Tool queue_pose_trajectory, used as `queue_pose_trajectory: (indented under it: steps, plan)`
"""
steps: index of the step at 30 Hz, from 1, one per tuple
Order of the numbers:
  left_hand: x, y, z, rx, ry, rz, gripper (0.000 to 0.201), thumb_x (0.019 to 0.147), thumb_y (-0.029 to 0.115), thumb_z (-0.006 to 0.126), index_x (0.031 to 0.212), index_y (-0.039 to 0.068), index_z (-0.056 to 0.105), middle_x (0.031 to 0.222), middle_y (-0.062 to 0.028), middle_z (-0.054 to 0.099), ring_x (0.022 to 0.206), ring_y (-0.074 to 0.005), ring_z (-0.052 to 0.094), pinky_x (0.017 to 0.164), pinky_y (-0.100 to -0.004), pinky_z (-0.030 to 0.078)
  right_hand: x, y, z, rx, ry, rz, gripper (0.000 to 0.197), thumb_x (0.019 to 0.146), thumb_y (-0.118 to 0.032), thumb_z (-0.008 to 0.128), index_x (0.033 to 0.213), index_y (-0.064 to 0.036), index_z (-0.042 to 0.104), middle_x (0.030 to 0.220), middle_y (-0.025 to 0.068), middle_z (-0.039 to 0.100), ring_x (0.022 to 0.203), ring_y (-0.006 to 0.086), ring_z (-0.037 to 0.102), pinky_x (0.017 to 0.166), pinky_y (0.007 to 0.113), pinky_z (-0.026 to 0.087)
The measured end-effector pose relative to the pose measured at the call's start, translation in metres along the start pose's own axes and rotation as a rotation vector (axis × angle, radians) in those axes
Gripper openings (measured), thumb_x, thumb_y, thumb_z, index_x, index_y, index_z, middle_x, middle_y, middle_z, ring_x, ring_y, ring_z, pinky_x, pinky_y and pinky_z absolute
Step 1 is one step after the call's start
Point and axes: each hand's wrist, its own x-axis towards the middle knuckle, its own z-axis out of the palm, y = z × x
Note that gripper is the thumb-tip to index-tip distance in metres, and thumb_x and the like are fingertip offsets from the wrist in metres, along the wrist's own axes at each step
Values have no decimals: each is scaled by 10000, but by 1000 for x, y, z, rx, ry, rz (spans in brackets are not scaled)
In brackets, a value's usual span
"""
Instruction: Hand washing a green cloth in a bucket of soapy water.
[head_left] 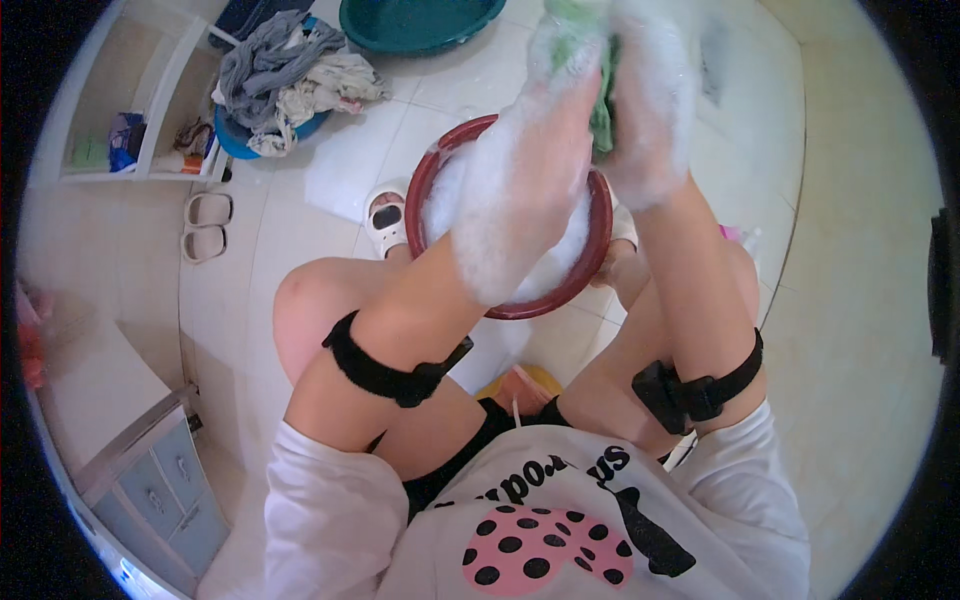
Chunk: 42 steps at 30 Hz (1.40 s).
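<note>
Thick white suds coat my left hand [560, 120] and my right hand [648, 120], both raised close together at the top of the view. A wet green cloth [604, 100] is gripped between them, its lower end hanging down the gap. Foam hides most of my fingers. Below and slightly left stands a dark red basin [418, 190] between my feet, full of white suds [555, 270]. My left forearm crosses over the basin, lathered from the hand partway down.
A blue basin [232, 140] heaped with grey and cream laundry [280, 75] is at the far left, with a green basin [420, 35] beside it. White shelves [165, 90], beige slippers [206, 225] and a drawer cabinet [165, 490] line the left side. The tiled floor [345, 155] looks wet.
</note>
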Motion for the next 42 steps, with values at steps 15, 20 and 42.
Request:
queue_pose_trajectory:
  steps: [15,20,42]
  plan:
    - [9,-15,-16,-473,25,-186,265,819,98,403,1022,-43,500,975,-154,540,903,-219,526,799,-275,411,-17,-12,15,75,97,35,224,865,-226,433,915,-29,528,884,18,502,800,86,449,742,252,402]
    - [9,44,-23,699,-503,324,276,728,83,462,973,-24,532,931,-138,533,861,-209,524,778,-262,418,8,-38,0,-12,462,-234,307,836,-305,425,597,-116,465,499,-2,431,436,131,447,413,243,375]
    - [29,-5,-14,-1087,245,-674,370,920,209,277,1234,17,319,1181,-115,432,1097,-209,403,962,-293,274,-15,36,18,138,-146,185,153,868,-146,355,882,-24,446,809,4,399,778,99,381,732,265,367]
